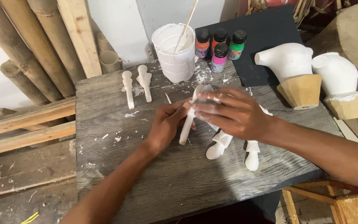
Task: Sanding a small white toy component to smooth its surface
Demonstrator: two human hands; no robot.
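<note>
My left hand (166, 124) grips a white plaster figure piece (186, 129) by its long stem, near the middle of the dark wooden table (146, 182). My right hand (235, 114) is closed over the top of the same piece, pressing a small pale scrap (201, 92) against it. Under my right hand lie two more white plaster pieces (218, 148), their rounded ends toward me. Two finished white pieces (128, 88) lie side by side at the far left of the table.
A white plastic cup (175, 54) with a stick stands at the table's far edge, beside several small paint bottles (220, 47). Two white busts on tan bases (299, 74) stand at right. Bamboo poles (30, 45) and planks lean at left. White crumbs litter the tabletop.
</note>
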